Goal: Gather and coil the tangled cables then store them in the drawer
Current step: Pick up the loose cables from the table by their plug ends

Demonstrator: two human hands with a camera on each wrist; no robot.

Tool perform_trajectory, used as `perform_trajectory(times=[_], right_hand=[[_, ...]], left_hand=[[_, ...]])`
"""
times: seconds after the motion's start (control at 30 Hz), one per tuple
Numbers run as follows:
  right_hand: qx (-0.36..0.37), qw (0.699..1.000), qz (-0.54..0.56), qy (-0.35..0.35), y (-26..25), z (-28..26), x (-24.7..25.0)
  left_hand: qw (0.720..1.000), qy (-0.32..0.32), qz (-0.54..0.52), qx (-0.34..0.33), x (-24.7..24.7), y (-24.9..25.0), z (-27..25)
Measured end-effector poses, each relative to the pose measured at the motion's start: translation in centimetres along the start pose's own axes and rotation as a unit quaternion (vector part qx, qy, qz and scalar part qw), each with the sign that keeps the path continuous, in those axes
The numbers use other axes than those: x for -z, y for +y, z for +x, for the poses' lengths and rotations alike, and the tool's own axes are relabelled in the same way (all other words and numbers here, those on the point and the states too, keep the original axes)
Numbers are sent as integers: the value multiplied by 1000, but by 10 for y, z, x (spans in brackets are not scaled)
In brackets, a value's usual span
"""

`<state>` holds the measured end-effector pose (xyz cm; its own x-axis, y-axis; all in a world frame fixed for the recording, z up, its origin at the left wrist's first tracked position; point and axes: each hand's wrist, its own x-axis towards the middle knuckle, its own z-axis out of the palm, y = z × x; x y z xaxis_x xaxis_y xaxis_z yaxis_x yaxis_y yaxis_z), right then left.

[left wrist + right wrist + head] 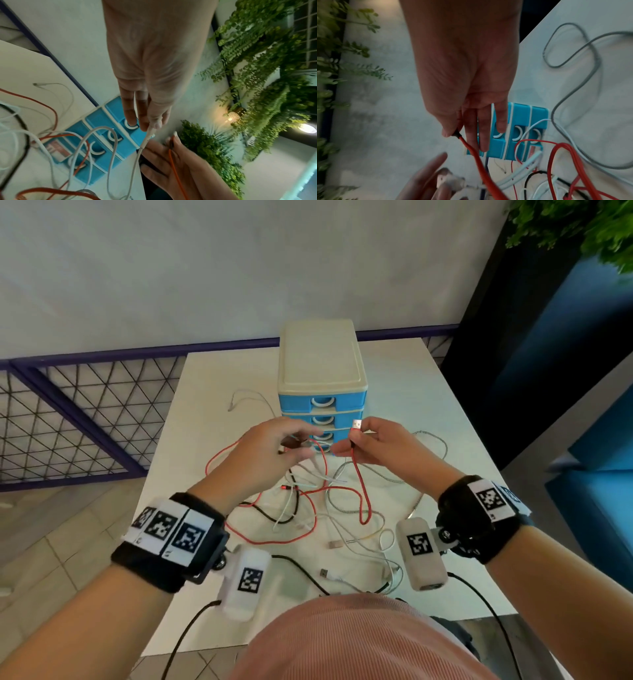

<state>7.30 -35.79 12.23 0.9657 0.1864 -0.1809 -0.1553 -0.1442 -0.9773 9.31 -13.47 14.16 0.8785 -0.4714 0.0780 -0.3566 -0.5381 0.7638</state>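
Both hands hover just in front of the blue and cream drawer unit [322,402], whose drawers all look closed. My right hand [351,440] pinches the red cable [358,474] just below its silver USB plug [356,424]; the cable hangs down into the tangle [318,508] on the table. The right wrist view shows that hand [455,134] gripping the red cable [476,155] at its black collar. My left hand [310,441] pinches the end of a white cable [318,470]. In the left wrist view, the left hand [150,127] holds that white connector [149,135].
The white table [428,405] carries red, white and black cables in a heap, a grey braided cable [435,440] to the right, and loose USB plugs [335,544] near me. A white cable end [236,402] lies left of the drawers. A mesh railing [68,422] stands at the left.
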Motion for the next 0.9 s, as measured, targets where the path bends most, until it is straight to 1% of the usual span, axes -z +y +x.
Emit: perform_trajectory(times=[0.07, 0.13, 0.23, 0.3, 0.37, 0.47, 0.53, 0.6, 0.63, 0.67, 0.7, 0.73, 0.77, 0.8, 0.83, 0.87, 0.9], right_hand=[[10, 999, -14, -28, -7, 5, -5], [16, 998, 7, -55, -11, 8, -11], [29, 996, 16, -80, -16, 12, -18], [34, 996, 26, -84, -19, 13, -20], [44, 995, 16, -87, -20, 12, -21], [67, 992, -83, -61, -17, 13, -26], [71, 984, -158, -32, -13, 15, -29], [66, 977, -201, 6, -7, 17, -28], [57, 978, -198, 27, -5, 18, -26], [44, 982, -179, 46, -4, 17, -24], [30, 985, -158, 61, -4, 16, -22], [20, 987, -145, 72, -6, 14, -20], [13, 986, -146, 80, -7, 13, -18], [10, 985, -149, 82, -9, 11, -16], [9, 986, -150, 78, -9, 12, -16], [9, 986, -149, 73, -10, 11, -16], [6, 985, -155, 72, -10, 12, -15]], left_hand=[[1000, -9, -19, -5, -3, 7, 6], [999, -1, -48, -17, -6, 12, 12], [993, 52, -96, -32, -8, 14, 21], [990, 84, -101, -40, -8, 14, 25], [989, 100, -101, -46, -9, 14, 25], [990, 101, -82, -44, -15, 10, 22], [993, 102, -62, -23, -23, 8, 19], [995, 91, -35, -4, -33, 4, 14], [998, 61, -18, -2, -38, 1, 10], [1000, 10, -1, -5, -45, -4, 6], [998, -61, 16, -9, -52, -12, 1], [989, -142, 37, -13, -58, -20, -5], [972, -222, 72, -18, -65, -30, -12], [949, -292, 112, -27, -73, -38, -18], [926, -343, 154, -30, -78, -46, -25], [907, -375, 188, -34, -84, -53, -31], [894, -393, 212, -36, -90, -58, -34]])
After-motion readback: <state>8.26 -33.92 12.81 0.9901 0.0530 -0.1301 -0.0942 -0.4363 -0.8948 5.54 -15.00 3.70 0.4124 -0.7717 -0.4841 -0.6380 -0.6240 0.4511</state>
